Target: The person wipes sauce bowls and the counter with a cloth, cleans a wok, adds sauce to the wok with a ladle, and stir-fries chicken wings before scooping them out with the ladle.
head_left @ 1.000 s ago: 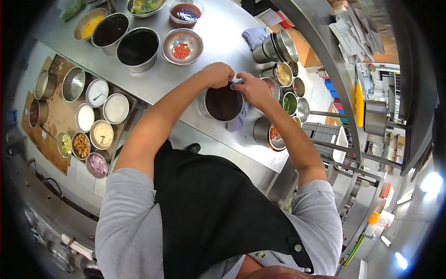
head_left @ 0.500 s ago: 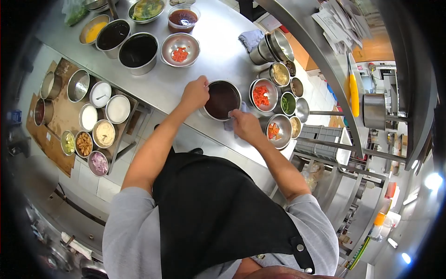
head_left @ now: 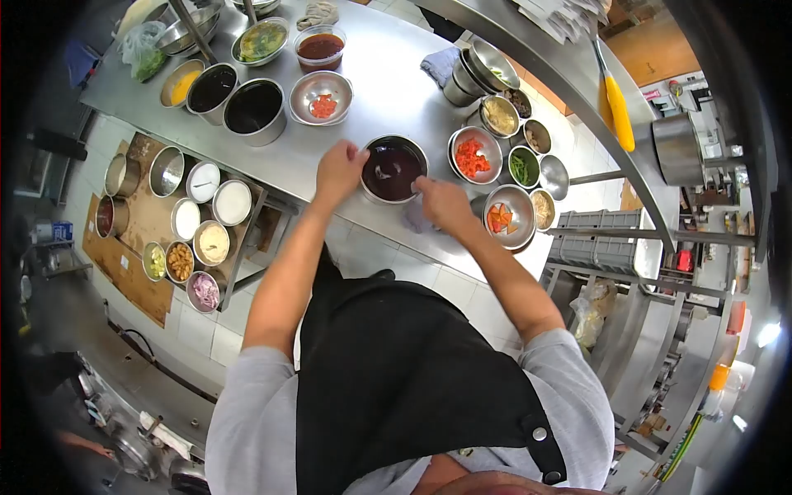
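Observation:
A round metal pot (head_left: pixel 381 198) of dark liquid is near the front edge of the steel counter, between my two hands. My left hand (head_left: pixel 340 175) is closed at the left side of its rim, fingertips pinched together. On the lower right side, the fingers of my right hand (head_left: pixel 444 205) curl over the rim. Light glints on the liquid's surface. Beneath my right hand lies a bluish-grey cloth (head_left: pixel 418 219), partly hidden. Behind the pot is a metal bowl (head_left: pixel 305 87) with chopped red pieces in it.
Bowls of red pieces (head_left: pixel 472 157), green pieces (head_left: pixel 521 167) and orange-red wedges (head_left: pixel 502 219) stand at the right. Two pots of dark liquid (head_left: pixel 256 139) (head_left: pixel 205 114) are at the back left. A low cart (head_left: pixel 147 221) holds several containers. A steel shelf (head_left: pixel 569 70) overhangs the right.
My view has shifted, so the counter and cart sit differently in it. Both hands remain at the pot's rim. Bright glints now show on the dark liquid.

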Motion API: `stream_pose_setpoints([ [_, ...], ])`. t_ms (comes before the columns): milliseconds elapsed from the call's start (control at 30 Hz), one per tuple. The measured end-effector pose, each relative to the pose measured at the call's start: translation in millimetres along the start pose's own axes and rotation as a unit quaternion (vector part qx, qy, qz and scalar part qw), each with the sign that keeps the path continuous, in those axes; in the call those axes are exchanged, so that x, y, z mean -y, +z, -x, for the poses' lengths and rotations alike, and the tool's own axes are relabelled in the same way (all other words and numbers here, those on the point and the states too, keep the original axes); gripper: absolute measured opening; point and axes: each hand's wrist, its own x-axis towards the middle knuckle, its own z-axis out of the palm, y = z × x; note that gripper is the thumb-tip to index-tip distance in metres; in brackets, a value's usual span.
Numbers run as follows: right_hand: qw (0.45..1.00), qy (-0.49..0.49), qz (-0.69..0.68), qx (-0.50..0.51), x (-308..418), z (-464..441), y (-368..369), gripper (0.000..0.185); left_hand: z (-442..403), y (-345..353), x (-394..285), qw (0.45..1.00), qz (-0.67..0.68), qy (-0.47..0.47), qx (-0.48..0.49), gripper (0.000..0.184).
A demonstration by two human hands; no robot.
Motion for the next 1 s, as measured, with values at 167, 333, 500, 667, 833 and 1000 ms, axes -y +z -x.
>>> stream_pose_setpoints([
  [167,0.998,-0.009,0.022,0.060,-4.4,-21.5,-20.3,0.023,-64.9,2.5,-4.7,0.970,-0.152,0.134,0.131,0.030],
  [333,0.994,0.055,-0.003,0.098,16.7,-0.9,-10.8,0.029,-23.1,-1.6,-6.7,0.979,0.089,-0.051,0.177,0.015],
  [500,0.969,0.121,-0.191,-0.097,14.8,45.3,8.4,0.044,18.5,-3.2,10.2,0.950,0.249,-0.123,0.142,0.012],
  [667,0.991,0.032,0.016,-0.126,4.7,80.0,57.6,0.046,31.5,-18.8,5.7,0.969,0.162,-0.135,0.125,0.016],
  [833,0.922,0.181,-0.253,-0.228,-43.1,-10.4,98.2,0.037,-37.0,-27.3,17.3,0.989,-0.041,0.086,0.111,0.022],
  [1000,0.856,0.184,-0.462,-0.141,-42.2,-123.6,51.1,0.035,-94.7,-22.5,-25.7,0.946,-0.130,0.161,0.250,0.030],
])
